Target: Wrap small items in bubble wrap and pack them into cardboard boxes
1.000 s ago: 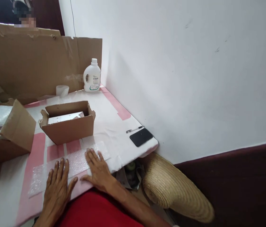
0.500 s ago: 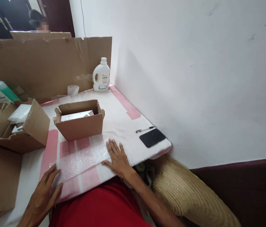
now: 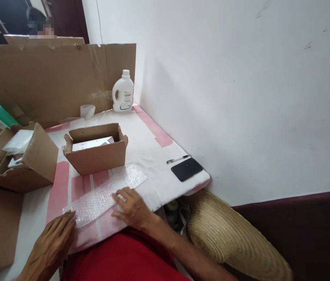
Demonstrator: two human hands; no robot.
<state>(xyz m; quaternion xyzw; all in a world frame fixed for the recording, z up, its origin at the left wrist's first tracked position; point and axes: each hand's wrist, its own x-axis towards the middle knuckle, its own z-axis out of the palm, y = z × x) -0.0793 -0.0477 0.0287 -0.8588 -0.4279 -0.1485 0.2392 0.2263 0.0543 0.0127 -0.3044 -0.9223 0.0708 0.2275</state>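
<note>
A strip of clear bubble wrap [image 3: 107,193] lies flat on the white and pink table cover [image 3: 141,152], just in front of a small open cardboard box [image 3: 96,150]. My left hand [image 3: 52,244] lies flat with its fingers stretched out, fingertips at the strip's left end. My right hand [image 3: 132,208] rests on the strip's near edge, fingers curled down onto it. Inside the box sits a white flat item [image 3: 90,143].
A second open cardboard box [image 3: 21,164] with white packing stands at the left. A cardboard sheet [image 3: 50,78] stands upright behind, with a white jug [image 3: 123,93] and a tape roll [image 3: 88,111] before it. A pen [image 3: 177,159] and black phone [image 3: 186,169] lie by the wall. A straw hat [image 3: 232,238] hangs below.
My right hand has slid left along the bubble wrap and its fingers have curled. The left hand spread out to the strip's left end a moment earlier and stays there.
</note>
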